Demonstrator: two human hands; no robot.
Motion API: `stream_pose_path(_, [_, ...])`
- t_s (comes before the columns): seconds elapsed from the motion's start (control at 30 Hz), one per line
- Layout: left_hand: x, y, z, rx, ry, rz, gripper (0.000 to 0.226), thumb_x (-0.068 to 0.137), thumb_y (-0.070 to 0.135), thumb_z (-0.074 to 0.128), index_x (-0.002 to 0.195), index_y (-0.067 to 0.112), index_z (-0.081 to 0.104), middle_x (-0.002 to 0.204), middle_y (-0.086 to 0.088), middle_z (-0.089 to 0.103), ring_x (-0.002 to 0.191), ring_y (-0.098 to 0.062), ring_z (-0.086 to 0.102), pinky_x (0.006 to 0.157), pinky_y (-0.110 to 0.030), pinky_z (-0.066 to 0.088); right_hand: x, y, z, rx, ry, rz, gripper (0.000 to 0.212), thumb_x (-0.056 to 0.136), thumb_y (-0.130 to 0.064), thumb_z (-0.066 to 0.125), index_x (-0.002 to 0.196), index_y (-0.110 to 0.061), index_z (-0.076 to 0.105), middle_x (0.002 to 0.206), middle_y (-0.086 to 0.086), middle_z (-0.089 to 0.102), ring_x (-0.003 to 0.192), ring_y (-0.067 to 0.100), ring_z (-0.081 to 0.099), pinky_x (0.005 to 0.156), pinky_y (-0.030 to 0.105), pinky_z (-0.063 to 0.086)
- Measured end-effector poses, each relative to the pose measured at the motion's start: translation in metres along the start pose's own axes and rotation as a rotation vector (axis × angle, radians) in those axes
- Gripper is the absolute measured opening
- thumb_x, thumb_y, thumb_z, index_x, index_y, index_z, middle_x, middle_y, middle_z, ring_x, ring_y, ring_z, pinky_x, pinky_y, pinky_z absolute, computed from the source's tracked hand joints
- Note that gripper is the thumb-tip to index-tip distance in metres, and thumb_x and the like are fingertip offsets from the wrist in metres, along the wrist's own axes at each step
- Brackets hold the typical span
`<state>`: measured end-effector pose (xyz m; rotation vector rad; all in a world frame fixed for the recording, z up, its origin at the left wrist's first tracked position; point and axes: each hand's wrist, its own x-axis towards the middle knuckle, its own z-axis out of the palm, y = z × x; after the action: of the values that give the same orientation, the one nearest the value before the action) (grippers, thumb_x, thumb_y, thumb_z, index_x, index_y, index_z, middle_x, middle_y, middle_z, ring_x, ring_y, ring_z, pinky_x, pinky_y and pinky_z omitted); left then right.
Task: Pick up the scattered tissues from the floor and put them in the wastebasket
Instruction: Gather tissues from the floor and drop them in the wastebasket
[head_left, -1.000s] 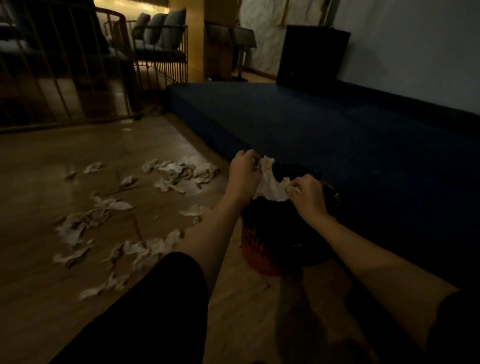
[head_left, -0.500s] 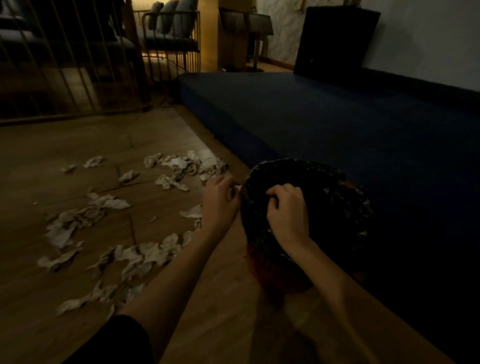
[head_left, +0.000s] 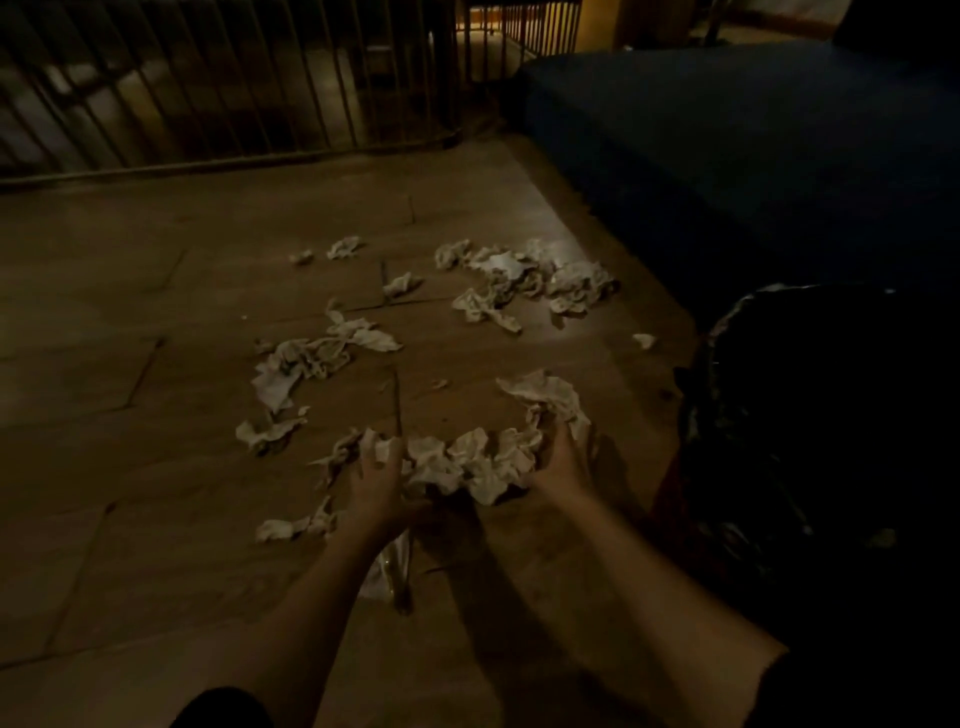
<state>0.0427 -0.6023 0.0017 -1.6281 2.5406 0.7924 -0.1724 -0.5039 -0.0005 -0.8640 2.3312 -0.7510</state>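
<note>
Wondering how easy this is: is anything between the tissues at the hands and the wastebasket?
Nothing visible. Only bare floor separates the tissue bunch, gathered between left hand and right hand, from the wastebasket to its right.

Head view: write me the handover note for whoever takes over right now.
Left hand and right hand: both low on the brown wooden floor, fingers curled into opposite ends of a heap of crumpled white tissues.
Black-lined wastebasket: on the right, beside the heap, by the dark blue platform.
Done: nothing certain; the basket's inside is too dark to read.
Left: lift this heap into the basket, then the far cluster of tissues, the middle cluster and the small scraps around.
</note>
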Motion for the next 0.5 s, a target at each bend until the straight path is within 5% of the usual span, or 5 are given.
stream_pose_path(0.1, [0.019, 0.016, 0.007, 0.015, -0.05, 0.031, 0.091, 0.074, 0.051, 0.066, 0.143, 0.032, 0.01, 0.156, -0.017, -0.001, 0.143, -0.04, -0.003, 0.113, -0.056, 0.017, 0.024, -0.007, -0.001, -0.063, -0.045, 0.038, 0.109, 0.07, -0.012, 0.078, 0.146, -0.029, 0.003, 0.156, 0.006, -0.023, 0.143, 0.034, -0.017, 0.116, 0.052, 0.016])
stream_pose_path(0.23, [0.046, 0.046, 0.022, 0.103, -0.178, 0.18, 0.077, 0.082, 0.042, 0.06, 0.141, 0.041, 0.011, 0.156, -0.015, 0.007, 0.143, -0.041, 0.0, 0.114, -0.06, 0.016, 0.064, -0.021, 0.012, -0.2, -0.202, 0.047, 0.105, 0.078, -0.015, 0.069, 0.146, -0.032, -0.008, 0.155, 0.008, -0.025, 0.142, 0.038, -0.018, 0.115, 0.06, 0.011])
stream_pose_path(0.33, [0.053, 0.048, 0.023, 0.167, -0.221, 0.224, 0.056, 0.085, 0.018, 0.055, 0.136, 0.028, 0.034, 0.148, -0.013, 0.029, 0.135, -0.04, 0.026, 0.107, -0.051, 0.034, 0.082, -0.032, 0.02, -0.379, -0.282, 0.055, 0.085, 0.083, -0.022, 0.063, 0.147, -0.025, 0.007, 0.158, 0.007, -0.009, 0.142, 0.04, -0.004, 0.113, 0.058, 0.017])
stream_pose_path(0.5, [0.037, 0.004, 0.007, 0.059, -0.134, 0.203, 0.021, 0.076, 0.001, 0.053, 0.095, 0.006, 0.061, 0.103, -0.015, 0.06, 0.098, -0.032, 0.059, 0.078, -0.04, 0.052, 0.05, -0.039, 0.044, -0.261, -0.015, -0.08, 0.03, 0.093, -0.008, 0.044, 0.123, -0.006, 0.05, 0.139, 0.015, 0.042, 0.125, 0.034, 0.038, 0.101, 0.044, 0.038])
